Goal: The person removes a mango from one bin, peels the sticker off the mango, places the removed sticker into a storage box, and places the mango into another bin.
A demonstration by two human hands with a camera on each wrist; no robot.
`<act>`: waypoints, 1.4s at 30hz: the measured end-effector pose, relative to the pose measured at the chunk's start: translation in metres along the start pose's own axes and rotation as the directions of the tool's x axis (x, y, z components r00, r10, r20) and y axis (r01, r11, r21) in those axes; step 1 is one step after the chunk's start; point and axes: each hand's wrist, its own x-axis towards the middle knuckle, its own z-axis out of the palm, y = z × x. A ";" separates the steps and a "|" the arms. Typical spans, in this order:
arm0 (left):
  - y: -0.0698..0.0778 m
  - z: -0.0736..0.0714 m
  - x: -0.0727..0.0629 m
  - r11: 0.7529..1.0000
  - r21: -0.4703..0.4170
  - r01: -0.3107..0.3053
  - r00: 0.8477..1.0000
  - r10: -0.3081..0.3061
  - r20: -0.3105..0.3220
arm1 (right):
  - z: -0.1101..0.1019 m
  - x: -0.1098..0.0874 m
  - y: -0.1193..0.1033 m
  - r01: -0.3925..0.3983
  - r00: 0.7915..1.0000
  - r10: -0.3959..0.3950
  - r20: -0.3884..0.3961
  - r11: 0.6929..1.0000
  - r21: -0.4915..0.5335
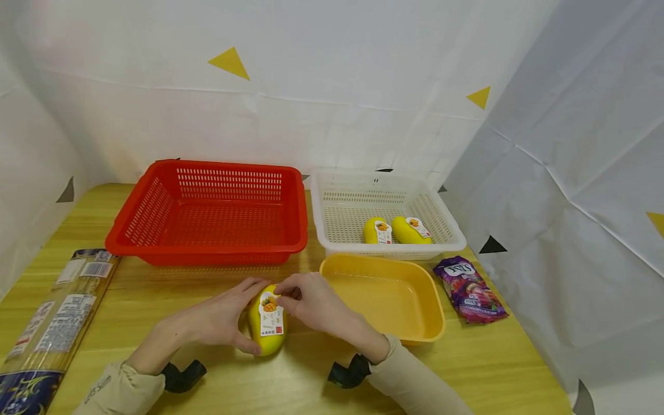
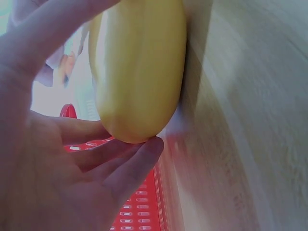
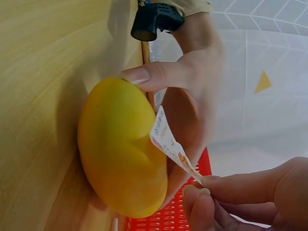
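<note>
A yellow mango (image 1: pixel 270 346) lies on the wooden table, its long side running away from me. My left hand (image 1: pixel 220 317) holds it from the left, thumb at the near end and fingertips at the far end, as the left wrist view shows on the mango (image 2: pixel 139 72). A white printed sticker (image 1: pixel 271 323) with a fruit picture is on its upper side. My right hand (image 1: pixel 317 304) pinches the sticker's far end between thumb and finger. In the right wrist view that part of the sticker (image 3: pixel 168 143) stands lifted off the skin, while its other end touches the mango.
A red basket (image 1: pixel 218 252) stands at the back left. Beside it, a white basket (image 1: pixel 332 245) holds two stickered mangoes (image 1: pixel 407 230). A yellow tray (image 1: pixel 384 331) sits in front, near my right hand. A purple candy bag (image 1: pixel 469 291) lies far right; a long noodle pack (image 1: pixel 62 328) lies left.
</note>
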 end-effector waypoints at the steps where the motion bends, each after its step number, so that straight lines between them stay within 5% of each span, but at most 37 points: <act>1: 0.000 0.000 0.000 1.000 0.001 -0.001 1.000 0.001 -0.002 | -0.001 0.000 0.000 0.002 1.000 -0.002 -0.009 1.000 0.001; 16: -0.001 0.001 -0.001 0.999 -0.006 0.045 0.999 -0.045 0.008 | -0.011 -0.001 0.002 0.006 0.999 -0.006 -0.047 1.000 0.000; 42: 0.002 0.000 0.000 0.999 -0.012 0.037 0.999 -0.036 0.016 | -0.058 0.000 0.012 0.028 0.995 -0.031 0.091 0.999 0.039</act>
